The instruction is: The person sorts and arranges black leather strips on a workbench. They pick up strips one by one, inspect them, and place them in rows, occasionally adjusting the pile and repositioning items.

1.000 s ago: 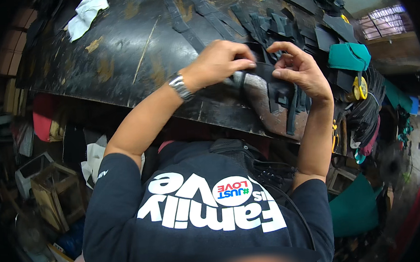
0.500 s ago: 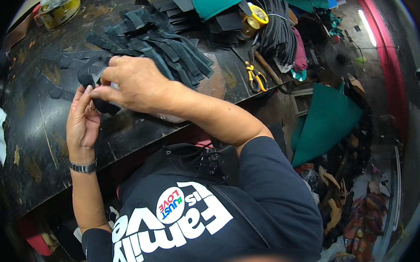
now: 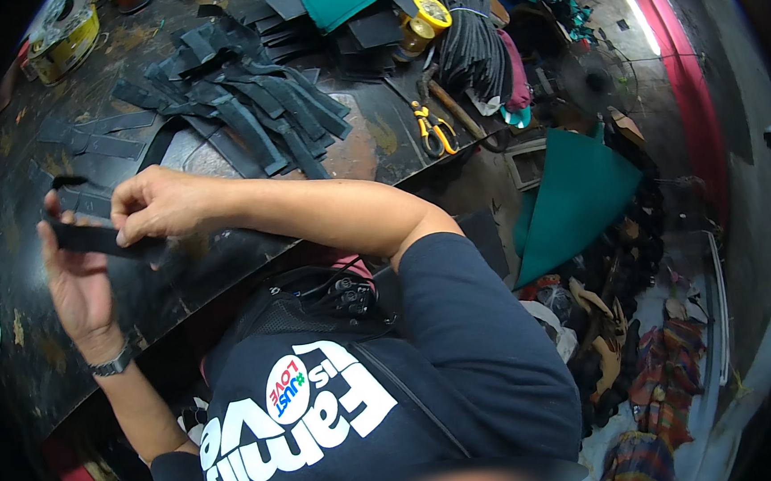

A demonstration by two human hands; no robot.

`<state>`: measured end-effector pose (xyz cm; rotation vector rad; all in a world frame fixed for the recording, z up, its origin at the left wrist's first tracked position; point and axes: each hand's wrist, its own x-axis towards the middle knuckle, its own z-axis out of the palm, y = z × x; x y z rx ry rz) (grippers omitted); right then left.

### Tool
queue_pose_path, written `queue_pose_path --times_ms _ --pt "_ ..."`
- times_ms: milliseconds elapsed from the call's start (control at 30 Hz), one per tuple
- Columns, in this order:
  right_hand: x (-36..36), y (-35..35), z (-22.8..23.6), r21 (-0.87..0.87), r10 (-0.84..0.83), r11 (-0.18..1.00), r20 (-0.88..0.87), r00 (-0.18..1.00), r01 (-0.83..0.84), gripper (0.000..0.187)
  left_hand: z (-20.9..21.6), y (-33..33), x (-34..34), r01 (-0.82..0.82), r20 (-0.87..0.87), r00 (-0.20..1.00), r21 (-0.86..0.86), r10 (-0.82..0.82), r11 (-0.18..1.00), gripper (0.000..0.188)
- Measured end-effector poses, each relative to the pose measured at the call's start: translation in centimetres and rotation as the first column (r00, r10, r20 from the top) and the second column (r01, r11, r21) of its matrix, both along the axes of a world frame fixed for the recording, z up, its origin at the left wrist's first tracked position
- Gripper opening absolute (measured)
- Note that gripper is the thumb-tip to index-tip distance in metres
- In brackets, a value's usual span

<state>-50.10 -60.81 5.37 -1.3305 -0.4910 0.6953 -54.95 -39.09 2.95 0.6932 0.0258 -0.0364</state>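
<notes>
A black strip (image 3: 92, 239) is stretched between my two hands over the near left part of the dark table (image 3: 31, 355). My right hand (image 3: 168, 204) pinches it between thumb and fingertips, and part of the strip hangs below that hand. At the other end, my left hand (image 3: 85, 293) is palm up with the strip between its thumb and fingers. Some of its fingers are hidden behind the strip. Just beyond my hands lie flat black pieces (image 3: 97, 140) and a heap of dark strips (image 3: 260, 115).
Yellow-handled cutters (image 3: 432, 132) lie by the table's right edge, near a yellow-lidded jar (image 3: 430, 12) and a tied bundle of black cords (image 3: 471, 51). A yellow tin (image 3: 68, 50) stands far left. Green sheet material (image 3: 575, 196) is right of the table.
My hands have moved apart and toward the left and near side. The strip, bunched between them before, is now drawn out straight. The whole view has also shifted.
</notes>
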Motion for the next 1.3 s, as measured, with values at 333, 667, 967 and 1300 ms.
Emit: queue_pose_path --times_ms 333,667,967,1300 --pt "0.0 0.8 -0.3 -0.094 0.065 0.993 -0.082 0.994 -0.073 0.013 -3.4 9.2 1.3 -0.281 -0.030 0.947 0.399 0.319 0.873 0.036" --pt "-0.9 2.6 -1.9 -0.309 0.131 0.934 -0.178 0.975 -0.182 0.025 -4.3 12.8 0.2 -0.265 0.100 0.908 0.888 0.406 0.375 0.020" --pt "-1.0 3.2 -3.4 -0.345 0.102 0.923 -0.203 0.974 -0.169 0.014 -4.1 13.1 1.1 -0.252 0.030 0.892 0.862 0.452 0.440 0.019" --pt "-0.8 3.8 -2.9 -0.393 0.091 0.904 -0.212 0.973 -0.170 0.005 -4.5 13.2 1.8 -0.250 0.043 0.880 0.889 0.473 0.383 0.028"
